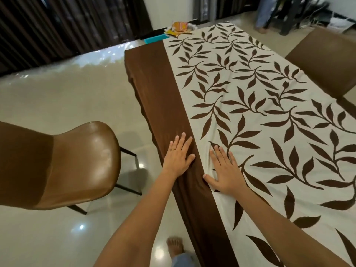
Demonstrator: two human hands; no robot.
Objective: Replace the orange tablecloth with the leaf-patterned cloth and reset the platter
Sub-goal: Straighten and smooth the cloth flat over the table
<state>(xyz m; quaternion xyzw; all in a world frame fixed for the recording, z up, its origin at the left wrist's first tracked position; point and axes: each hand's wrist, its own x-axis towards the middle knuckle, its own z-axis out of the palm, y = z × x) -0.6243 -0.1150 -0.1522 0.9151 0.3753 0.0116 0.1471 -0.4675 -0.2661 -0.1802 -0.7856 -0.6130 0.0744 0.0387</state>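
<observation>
The leaf-patterned cloth (256,105), cream with dark brown leaves and a plain brown border (163,93), lies spread over the table. My left hand (178,155) rests flat on the brown border near the table's left edge, fingers straight, a ring on one finger. My right hand (224,170) presses flat on the cream part just right of the border, where the cloth shows small wrinkles. A platter (180,27) with orange and yellow items sits beyond the table's far end. No orange tablecloth is in view.
A brown leather chair (77,166) stands left of the table, another brown chair (327,60) at the right side. A teal object (155,39) lies by the platter. A person's legs (264,14) stand at the far right. My bare foot (175,245) is on the glossy floor.
</observation>
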